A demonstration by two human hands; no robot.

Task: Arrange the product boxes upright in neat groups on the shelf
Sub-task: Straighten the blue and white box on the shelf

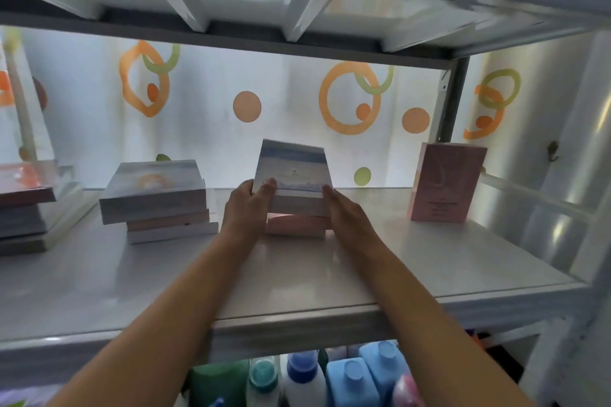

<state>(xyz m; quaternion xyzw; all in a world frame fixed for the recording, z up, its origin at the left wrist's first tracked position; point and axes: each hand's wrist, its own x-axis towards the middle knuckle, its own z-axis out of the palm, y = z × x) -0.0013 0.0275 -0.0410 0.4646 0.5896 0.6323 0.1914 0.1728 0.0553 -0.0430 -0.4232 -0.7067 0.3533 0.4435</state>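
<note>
Both hands reach onto the white shelf (413,261) and meet at a blue-grey box (292,168) that tilts up at its far edge above the centre stack. The left hand (246,208) grips the box's near left corner, fingers curled over its top face, while the right hand (345,211) lies with straight fingers against its right side, the fingertips touching the near right corner. Directly under the hands a white box (297,205) lies flat on a pink box (294,225), and the tilted box rests on or just above these; whether it touches the white one cannot be told. To the left of the left hand sits a second stack (158,198) of flat boxes, a blue-grey one with an orange patch on top, a pinkish one and a white one beneath. Farther left, at the frame's edge, a third stack (26,205) lies flat with a reddish box uppermost. To the right of the right hand, well apart, a pink upright box (446,182) stands alone near the shelf's corner post. Behind everything hangs a white backing sheet (281,92) printed with orange and green rings. Below the forearms, the lower shelf holds bottles (330,377) with blue, teal and white caps, packed close together, beside a green container (220,383).
</note>
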